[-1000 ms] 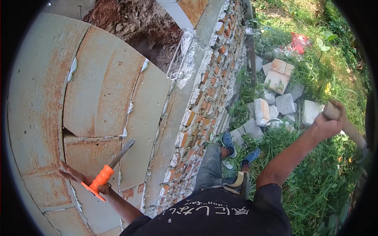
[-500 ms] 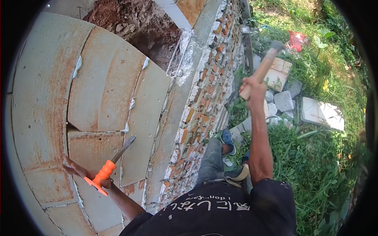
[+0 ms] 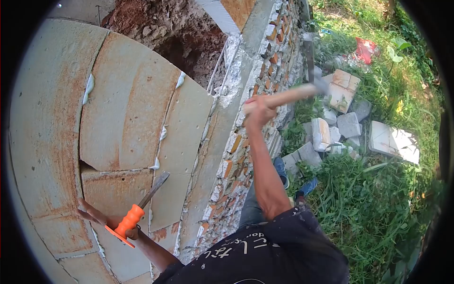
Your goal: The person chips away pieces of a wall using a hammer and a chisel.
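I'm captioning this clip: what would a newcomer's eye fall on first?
First, the bright orange grip of the chisel in the left hand, over the pale slabs. Next, the blurred hammer in the right hand, across the picture's middle. Then the red scrap amid grass, upper right.

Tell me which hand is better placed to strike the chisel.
Probably the right hand: it grips the hammer by its wooden handle, while the left hand is occupied holding the orange-gripped chisel.
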Motion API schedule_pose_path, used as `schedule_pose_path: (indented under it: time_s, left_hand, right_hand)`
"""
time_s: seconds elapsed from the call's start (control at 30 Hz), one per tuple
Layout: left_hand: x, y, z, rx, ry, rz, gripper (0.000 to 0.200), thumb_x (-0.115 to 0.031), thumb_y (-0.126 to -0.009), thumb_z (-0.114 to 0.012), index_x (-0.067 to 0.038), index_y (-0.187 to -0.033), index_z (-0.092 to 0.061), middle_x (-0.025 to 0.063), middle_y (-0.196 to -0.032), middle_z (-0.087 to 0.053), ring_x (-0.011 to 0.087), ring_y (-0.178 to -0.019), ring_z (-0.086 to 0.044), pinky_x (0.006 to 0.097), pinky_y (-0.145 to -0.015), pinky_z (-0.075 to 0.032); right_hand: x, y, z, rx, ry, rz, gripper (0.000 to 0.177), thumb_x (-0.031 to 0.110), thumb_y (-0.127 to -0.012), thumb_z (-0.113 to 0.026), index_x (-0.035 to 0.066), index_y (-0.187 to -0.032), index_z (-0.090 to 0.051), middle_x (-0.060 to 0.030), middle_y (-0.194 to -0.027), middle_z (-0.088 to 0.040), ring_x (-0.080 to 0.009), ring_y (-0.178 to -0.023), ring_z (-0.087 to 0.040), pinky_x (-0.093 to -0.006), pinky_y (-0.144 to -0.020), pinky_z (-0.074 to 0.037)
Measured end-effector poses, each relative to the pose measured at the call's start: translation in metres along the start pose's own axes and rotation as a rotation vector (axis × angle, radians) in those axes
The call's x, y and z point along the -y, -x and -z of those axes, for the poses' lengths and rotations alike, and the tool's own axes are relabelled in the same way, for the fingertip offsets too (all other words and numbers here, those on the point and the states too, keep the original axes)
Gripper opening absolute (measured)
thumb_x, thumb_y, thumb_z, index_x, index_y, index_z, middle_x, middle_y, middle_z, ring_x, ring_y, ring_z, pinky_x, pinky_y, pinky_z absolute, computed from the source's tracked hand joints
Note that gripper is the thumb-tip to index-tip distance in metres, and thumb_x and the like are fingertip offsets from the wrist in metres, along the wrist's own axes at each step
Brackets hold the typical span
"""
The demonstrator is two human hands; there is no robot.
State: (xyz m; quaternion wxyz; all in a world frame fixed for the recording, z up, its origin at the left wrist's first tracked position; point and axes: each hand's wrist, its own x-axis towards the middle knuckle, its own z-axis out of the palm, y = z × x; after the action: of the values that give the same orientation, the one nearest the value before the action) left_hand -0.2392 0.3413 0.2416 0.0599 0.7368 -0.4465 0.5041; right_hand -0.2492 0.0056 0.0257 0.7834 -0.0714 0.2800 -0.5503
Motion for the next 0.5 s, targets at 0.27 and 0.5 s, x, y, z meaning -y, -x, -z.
schedule_pose_path:
  time_s: [0.27,0.5]
  left_hand:
    - [-0.01,0.012,0.01,-0.033,0.085,0.001,0.089,-0.073,-0.078,-0.02,-0.011,-0.142,-0.024,0.0241,-0.141,-0.029,0.0409,-0.132,-0.024,0.0577,-0.107,-0.008]
    - [0.016,0.005,-0.003,0.003,0.096,-0.027,0.089,-0.072,-0.079,-0.021,-0.01,-0.142,-0.024,0.0246,-0.141,-0.029,0.0405,-0.132,-0.024,0.0575,-0.108,-0.007]
  right_hand:
    - [0.11,-0.085,0.092,0.023,0.405,-0.187,0.013,-0.001,-0.07,-0.06,-0.006,-0.078,-0.051,-0.0088,-0.061,-0.053,-0.0191,-0.046,-0.054,-0.0319,-0.043,-0.049]
    - [0.387,-0.108,0.098,0.314,0.167,0.863,0.011,0.005,-0.08,-0.054,-0.003,-0.074,-0.057,-0.0156,-0.075,-0.059,-0.0247,-0.075,-0.061,-0.0334,-0.076,-0.052]
